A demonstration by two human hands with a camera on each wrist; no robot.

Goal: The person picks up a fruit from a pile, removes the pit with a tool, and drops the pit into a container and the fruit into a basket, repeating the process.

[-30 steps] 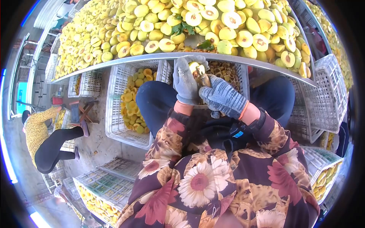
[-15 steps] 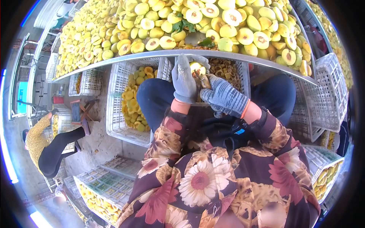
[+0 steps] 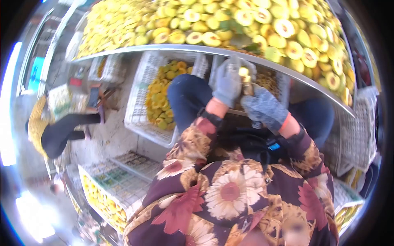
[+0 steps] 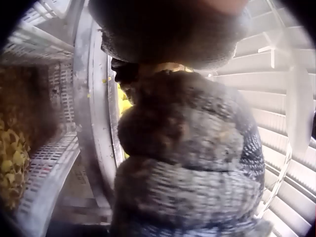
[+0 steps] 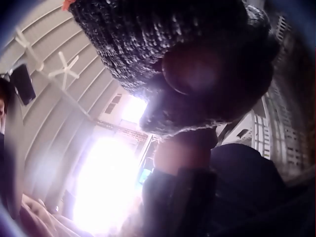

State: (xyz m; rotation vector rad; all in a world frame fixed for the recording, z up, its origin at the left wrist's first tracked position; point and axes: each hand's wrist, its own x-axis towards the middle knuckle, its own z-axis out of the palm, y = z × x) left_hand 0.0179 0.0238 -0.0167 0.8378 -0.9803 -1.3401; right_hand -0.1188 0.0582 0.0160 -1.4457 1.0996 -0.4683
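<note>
In the head view my left hand (image 3: 228, 84), in a grey glove, holds a yellow peach half (image 3: 243, 72) between thumb and fingers. Beside it my right hand (image 3: 267, 107), in a blue-grey knit glove, grips a short hand tool (image 3: 247, 87) whose front end meets the fruit. Blur hides the tool's tip. Both hands work over a white crate (image 3: 283, 84) of brownish scraps, close to the metal table edge. Curled fingers of the left glove (image 4: 182, 128) fill the left wrist view and cover the fruit. A dark right glove (image 5: 148, 54) dominates the right wrist view.
A metal-edged table (image 3: 197, 48) heaped with halved peaches (image 3: 205, 24) spans the front. Left of my knee stands a crate (image 3: 133, 110) of pitted halves. Stacked crates (image 3: 357, 135) rise at the right. Another person (image 3: 65, 127) bends over at far left.
The head view has swung, so table, crates and hands sit farther right in it. Both hands keep their grip on fruit and tool. The person at left has shifted, bending beside a crate.
</note>
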